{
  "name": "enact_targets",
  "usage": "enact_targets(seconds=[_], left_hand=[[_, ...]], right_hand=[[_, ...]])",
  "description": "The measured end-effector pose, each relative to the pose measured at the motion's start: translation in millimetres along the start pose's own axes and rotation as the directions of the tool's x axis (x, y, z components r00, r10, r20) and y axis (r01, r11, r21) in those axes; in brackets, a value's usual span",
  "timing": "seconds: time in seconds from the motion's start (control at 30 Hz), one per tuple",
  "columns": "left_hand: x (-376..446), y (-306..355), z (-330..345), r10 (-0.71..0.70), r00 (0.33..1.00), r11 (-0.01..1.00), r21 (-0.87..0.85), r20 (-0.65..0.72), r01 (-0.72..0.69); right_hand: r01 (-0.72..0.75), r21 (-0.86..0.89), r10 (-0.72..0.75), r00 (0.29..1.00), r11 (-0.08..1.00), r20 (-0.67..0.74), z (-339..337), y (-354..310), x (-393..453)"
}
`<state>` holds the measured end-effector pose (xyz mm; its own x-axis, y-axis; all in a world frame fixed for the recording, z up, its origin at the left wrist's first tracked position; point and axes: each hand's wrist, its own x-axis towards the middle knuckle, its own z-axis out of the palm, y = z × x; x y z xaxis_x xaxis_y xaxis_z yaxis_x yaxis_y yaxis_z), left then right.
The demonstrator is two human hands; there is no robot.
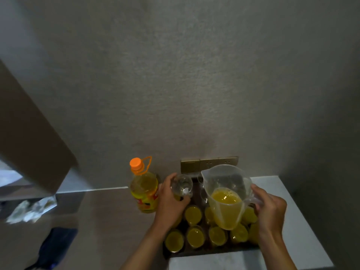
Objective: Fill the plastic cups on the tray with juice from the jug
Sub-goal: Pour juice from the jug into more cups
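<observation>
Your right hand (270, 209) grips the jug (226, 197) handle, jug about a third full, held over the tray (194, 252); your left hand (171, 199) curls round an empty cup (182, 185). Cups below both grips already hold juice; far-row cups look unfilled. Bottle (144, 191) stands just left of your left grip.

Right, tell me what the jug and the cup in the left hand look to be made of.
Jug: seemingly translucent, slightly frosted plastic; the juice shows through its wall. Cup, gripped by the left hand: clear, glossy, probably thin plastic; it catches highlights.
</observation>
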<state>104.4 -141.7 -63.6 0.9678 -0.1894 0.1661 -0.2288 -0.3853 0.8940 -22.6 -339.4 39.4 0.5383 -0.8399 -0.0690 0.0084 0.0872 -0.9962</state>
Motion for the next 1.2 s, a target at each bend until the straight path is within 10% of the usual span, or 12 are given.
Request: enact_targets(seconds=[0.67,1.2], left_hand=[[-18,40,-45,-0.083,0.996,0.883,-0.467,-0.04,0.055],[-16,98,-40,-0.026,0.999,0.947,-0.32,-0.019,0.018]], right_hand=[[0.044,-0.021,-0.041,0.993,0.999,0.114,24,-60,-11],[0.281,-0.197,-0.198,0.913,0.939,0.357,10,-116,24]])
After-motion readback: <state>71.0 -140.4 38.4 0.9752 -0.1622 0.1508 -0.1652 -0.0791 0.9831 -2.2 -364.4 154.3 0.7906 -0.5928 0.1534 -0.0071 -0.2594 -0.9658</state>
